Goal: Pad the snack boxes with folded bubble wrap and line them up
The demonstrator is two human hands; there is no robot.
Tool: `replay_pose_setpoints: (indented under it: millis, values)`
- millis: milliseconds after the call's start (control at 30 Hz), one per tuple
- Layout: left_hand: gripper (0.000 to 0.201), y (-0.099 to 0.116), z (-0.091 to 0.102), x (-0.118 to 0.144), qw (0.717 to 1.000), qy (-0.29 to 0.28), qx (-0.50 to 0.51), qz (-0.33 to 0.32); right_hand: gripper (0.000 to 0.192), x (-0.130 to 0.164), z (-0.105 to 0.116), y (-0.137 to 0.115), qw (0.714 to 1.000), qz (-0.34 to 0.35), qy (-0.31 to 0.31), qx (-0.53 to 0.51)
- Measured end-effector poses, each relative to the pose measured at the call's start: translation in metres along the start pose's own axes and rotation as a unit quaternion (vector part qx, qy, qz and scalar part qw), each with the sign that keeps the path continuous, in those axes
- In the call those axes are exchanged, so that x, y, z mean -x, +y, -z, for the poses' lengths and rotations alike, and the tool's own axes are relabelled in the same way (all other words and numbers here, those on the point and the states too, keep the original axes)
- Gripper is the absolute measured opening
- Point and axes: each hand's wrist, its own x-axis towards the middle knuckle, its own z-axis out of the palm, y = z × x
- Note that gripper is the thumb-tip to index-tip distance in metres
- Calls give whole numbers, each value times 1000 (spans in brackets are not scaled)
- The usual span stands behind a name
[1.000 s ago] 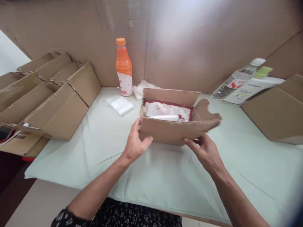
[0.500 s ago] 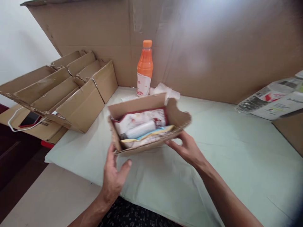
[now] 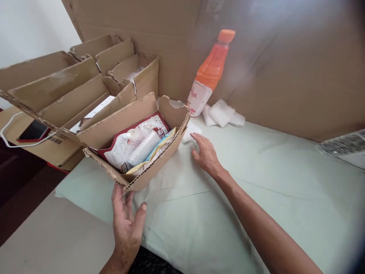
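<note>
Left hand (image 3: 127, 220) open, fingertips under the near corner of the cardboard box (image 3: 137, 140); right hand (image 3: 205, 154) flat and empty, just beside its far wall.

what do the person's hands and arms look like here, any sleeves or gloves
Both hands are bare: no gloves, and no rings or watch visible on the left hand or the right hand. Both forearms are uncovered, with no sleeve in view. Below them shows dark clothing with a small pale print.
</note>
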Motion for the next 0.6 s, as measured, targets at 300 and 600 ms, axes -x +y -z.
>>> replay_pose_setpoints:
  millis: [300, 600]
  values:
    - [68, 9, -17, 0, 999, -31, 14, 25, 40, -28, 8, 3, 989, 7, -45, 142]
    - [66, 19, -34, -25, 981, 20, 126, 145, 31, 102, 28, 46, 987, 66, 79, 123]
